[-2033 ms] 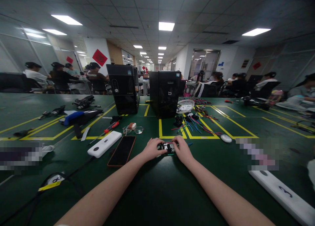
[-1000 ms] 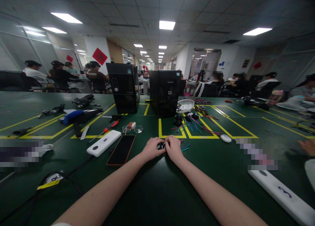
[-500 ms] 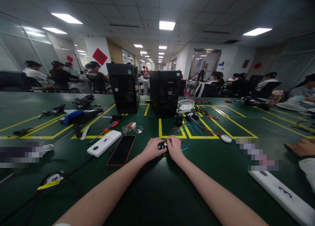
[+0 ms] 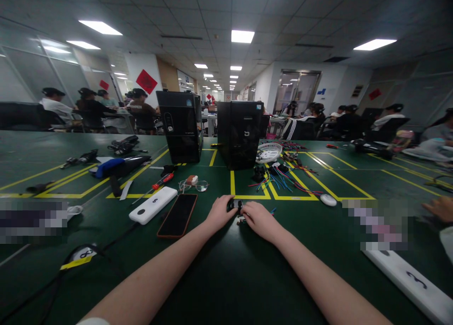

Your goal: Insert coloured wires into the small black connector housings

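My left hand (image 4: pixel 220 212) is closed on a small black part (image 4: pixel 235 204) with a pale patch, held just above the green table. Close to its right, my right hand (image 4: pixel 261 220) has its fingers bent and pressed together. Its fingertips reach the right end of the black part; what they grip is hidden. Under those fingers lies a small light-and-dark piece (image 4: pixel 241 220), too small to name. Blue and green wire ends (image 4: pixel 273 212) show behind my right hand.
Two black computer towers (image 4: pixel 181 127) stand ahead. A phone (image 4: pixel 177 215), a white power bank marked 8 (image 4: pixel 153 205), glasses (image 4: pixel 193 185) and a screwdriver (image 4: pixel 155 186) lie left. Loose wires (image 4: pixel 281 179), a white basket (image 4: pixel 269 152) and a mouse (image 4: pixel 328 200) are right. A co-worker's hand (image 4: pixel 439 209) is far right.
My hands have drawn slightly apart, so the black part between them shows more. My right fingers have curled in, and the small piece below them has come into view. The camera has turned slightly left.
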A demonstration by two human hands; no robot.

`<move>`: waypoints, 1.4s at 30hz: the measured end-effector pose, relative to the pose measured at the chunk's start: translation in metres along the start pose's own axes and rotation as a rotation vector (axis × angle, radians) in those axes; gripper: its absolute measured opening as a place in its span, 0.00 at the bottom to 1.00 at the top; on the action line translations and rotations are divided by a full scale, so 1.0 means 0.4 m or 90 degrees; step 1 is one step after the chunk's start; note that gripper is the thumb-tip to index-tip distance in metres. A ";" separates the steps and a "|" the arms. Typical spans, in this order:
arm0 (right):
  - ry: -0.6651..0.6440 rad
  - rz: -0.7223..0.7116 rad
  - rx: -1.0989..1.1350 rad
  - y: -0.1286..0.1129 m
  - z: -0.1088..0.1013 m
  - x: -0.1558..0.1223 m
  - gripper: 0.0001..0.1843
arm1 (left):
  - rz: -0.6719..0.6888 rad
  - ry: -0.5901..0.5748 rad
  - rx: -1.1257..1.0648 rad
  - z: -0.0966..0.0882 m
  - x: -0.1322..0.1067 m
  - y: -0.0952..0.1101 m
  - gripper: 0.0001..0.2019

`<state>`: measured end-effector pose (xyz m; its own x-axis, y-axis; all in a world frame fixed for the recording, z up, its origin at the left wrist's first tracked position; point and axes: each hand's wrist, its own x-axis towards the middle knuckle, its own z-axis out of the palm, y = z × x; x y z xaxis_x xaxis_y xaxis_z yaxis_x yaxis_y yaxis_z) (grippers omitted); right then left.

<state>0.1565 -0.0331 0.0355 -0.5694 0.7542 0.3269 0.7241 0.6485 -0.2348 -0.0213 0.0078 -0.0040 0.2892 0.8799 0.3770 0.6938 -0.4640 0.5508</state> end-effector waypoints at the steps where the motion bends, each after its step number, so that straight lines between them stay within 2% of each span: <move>1: -0.017 -0.003 -0.006 -0.001 -0.003 -0.001 0.07 | -0.002 -0.001 -0.002 -0.001 0.000 0.001 0.20; 8: -0.087 0.039 -0.079 0.007 -0.021 -0.009 0.07 | -0.013 0.007 -0.011 -0.011 -0.006 0.012 0.22; 12: -0.113 0.088 -0.142 0.005 -0.002 -0.012 0.05 | -0.020 0.021 -0.012 -0.011 -0.006 0.012 0.21; 16: -0.098 0.080 -0.174 0.008 0.024 -0.015 0.08 | -0.025 0.030 -0.021 -0.003 -0.005 0.004 0.20; 19: -0.078 0.084 -0.150 0.016 0.028 -0.013 0.08 | -0.023 0.030 -0.038 0.000 -0.006 0.001 0.20; 25: -0.050 0.150 -0.043 0.024 0.004 0.000 0.08 | -0.029 0.008 -0.040 -0.010 -0.008 0.011 0.22; 30: -0.047 0.133 -0.035 0.020 -0.017 -0.006 0.07 | -0.022 0.010 -0.034 -0.007 -0.008 0.010 0.22; 35: -0.175 0.162 0.042 0.028 -0.070 -0.023 0.15 | -0.033 0.001 -0.027 -0.007 -0.007 0.008 0.23; 38: -0.255 0.199 0.080 0.039 -0.100 -0.034 0.12 | -0.040 -0.011 -0.026 -0.013 -0.008 0.011 0.23; 42: -0.327 0.246 0.042 0.045 -0.105 -0.040 0.21 | -0.039 -0.017 -0.025 -0.015 -0.009 0.012 0.23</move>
<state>0.1947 -0.0378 0.0644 -0.3981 0.8771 -0.2689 0.8982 0.3131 -0.3085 -0.0228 0.0019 0.0018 0.2642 0.9090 0.3223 0.6845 -0.4121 0.6013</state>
